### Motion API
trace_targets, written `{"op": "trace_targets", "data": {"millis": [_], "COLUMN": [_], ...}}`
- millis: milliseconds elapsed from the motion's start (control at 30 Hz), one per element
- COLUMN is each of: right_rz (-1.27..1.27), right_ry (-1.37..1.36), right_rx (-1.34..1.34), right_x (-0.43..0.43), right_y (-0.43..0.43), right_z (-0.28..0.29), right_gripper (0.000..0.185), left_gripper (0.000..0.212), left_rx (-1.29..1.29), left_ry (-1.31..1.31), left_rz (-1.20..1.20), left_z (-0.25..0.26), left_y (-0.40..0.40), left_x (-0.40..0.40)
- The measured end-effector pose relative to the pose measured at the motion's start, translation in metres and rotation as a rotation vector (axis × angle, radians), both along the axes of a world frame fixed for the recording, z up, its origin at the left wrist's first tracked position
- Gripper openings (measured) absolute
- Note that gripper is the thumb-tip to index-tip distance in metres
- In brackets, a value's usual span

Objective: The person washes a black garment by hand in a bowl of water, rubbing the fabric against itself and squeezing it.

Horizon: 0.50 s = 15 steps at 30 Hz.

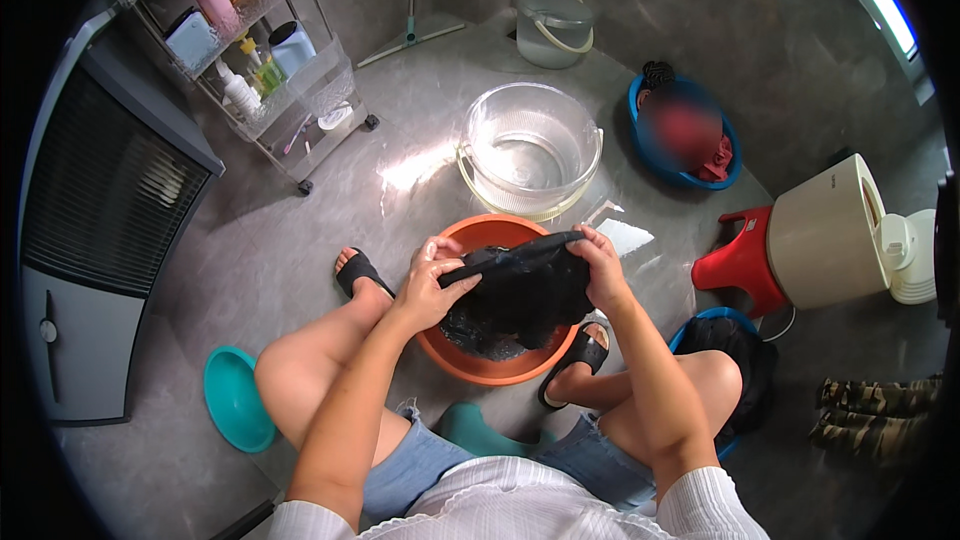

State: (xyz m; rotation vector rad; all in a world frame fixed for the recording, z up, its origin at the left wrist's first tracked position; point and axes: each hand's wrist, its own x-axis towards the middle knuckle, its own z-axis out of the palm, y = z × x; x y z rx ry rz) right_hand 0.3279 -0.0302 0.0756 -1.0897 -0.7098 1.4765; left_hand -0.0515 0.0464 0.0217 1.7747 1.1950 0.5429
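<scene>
A wet black cloth garment (536, 277) is stretched between my two hands above an orange plastic basin (457, 229). My left hand (437, 281) pinches the near left end of its folded edge. At the upper right corner my right hand (600, 262) grips the same edge. The garment's lower part hangs down into the basin, where dark wet material and water (484, 345) show around it. How much of the cloth lies under the water is hidden. The basin stands on the floor between my feet.
Beyond the basin stands a clear plastic bucket (532, 142). Blue basins with red clothes (679, 124) and black clothes (720, 360) are on the right, near a red stool (739, 262). A teal basin (238, 399) lies left; a wheeled rack (262, 90) holds bottles.
</scene>
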Motion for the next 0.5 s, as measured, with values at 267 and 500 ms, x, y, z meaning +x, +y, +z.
{"op": "trace_targets", "data": {"millis": [267, 500], "right_rz": [0.142, -0.096], "right_ry": [-1.010, -1.192], "right_rx": [0.545, 0.225], "right_x": [-0.140, -0.111], "right_y": [-0.045, 0.008], "right_z": [0.064, -0.004], "right_gripper": [0.033, 0.043], "left_gripper": [0.050, 0.053], "left_rx": [-0.899, -1.130], "left_ry": [-1.018, -0.837], "left_rz": [0.377, 0.630], "left_z": [-0.013, 0.042], "left_y": [-0.056, -0.070], "left_x": [0.098, 0.117]}}
